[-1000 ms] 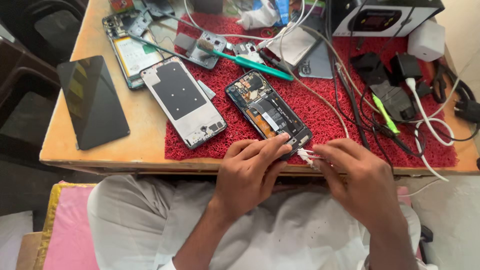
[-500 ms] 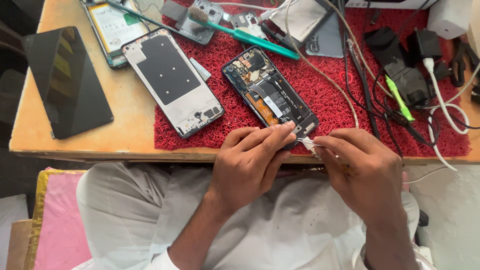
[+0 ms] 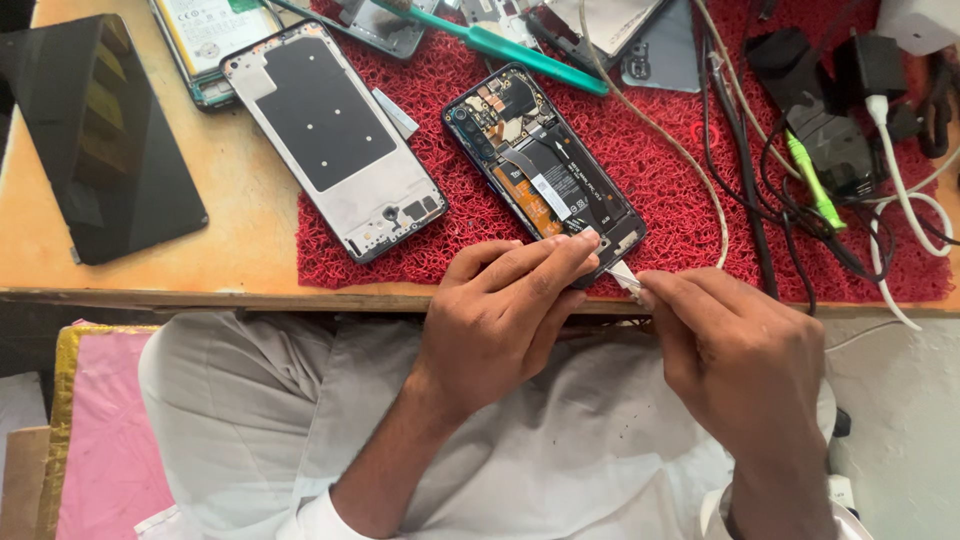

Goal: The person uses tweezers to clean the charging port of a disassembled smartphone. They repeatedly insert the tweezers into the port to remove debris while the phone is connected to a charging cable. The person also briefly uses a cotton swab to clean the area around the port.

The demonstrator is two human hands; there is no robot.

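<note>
Head view: opened smartphone (image 3: 545, 170), back cover off, lies diagonally on the red bristle mat (image 3: 680, 200), camera end toward the far left, bottom end toward the person at the near table edge. Circuit board, a flat ribbon cable and a battery label are exposed. Left hand (image 3: 505, 320) comes up from below the table edge; its fingers are extended and pressed together, fingertips resting on the phone's bottom end, steadying it. Right hand (image 3: 735, 355) sits just beside the left, slightly off the mat's near edge, fingers pinched narrowly on a small metal tool (image 3: 625, 278); the tool's tip points at the phone's lower right corner and appears to touch it, though the contact is partly hidden by the left fingertips. The phone therefore lies directly ahead of both hands, its near end between them. To the left, a silver phone mid-frame (image 3: 335, 135) straddles mat and wooden table (image 3: 130, 260); further left lies a black display panel (image 3: 95, 130). Behind the phone: a green-handled screwdriver (image 3: 520, 52). To the right: tangled black and white cables (image 3: 800, 210).
</note>
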